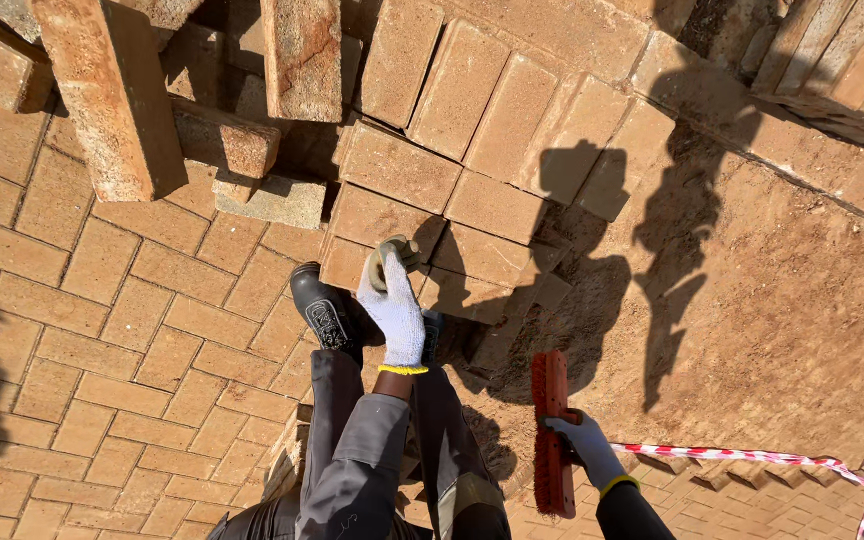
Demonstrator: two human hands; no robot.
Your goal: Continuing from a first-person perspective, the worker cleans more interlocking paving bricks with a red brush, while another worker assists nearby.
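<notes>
Nearest us, our right hand [584, 440] has its fingers wrapped around a red brush [550, 432], held over the sand [772, 300]. Beyond the brush, our left hand [392, 300] reaches toward the edge brick [352, 262] beside our boot [324, 312], fingers curled, possibly gripping something.

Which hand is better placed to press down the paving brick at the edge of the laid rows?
Probably the left hand: it hangs over the edge brick. The right hand holds a red tool farther back.
</notes>
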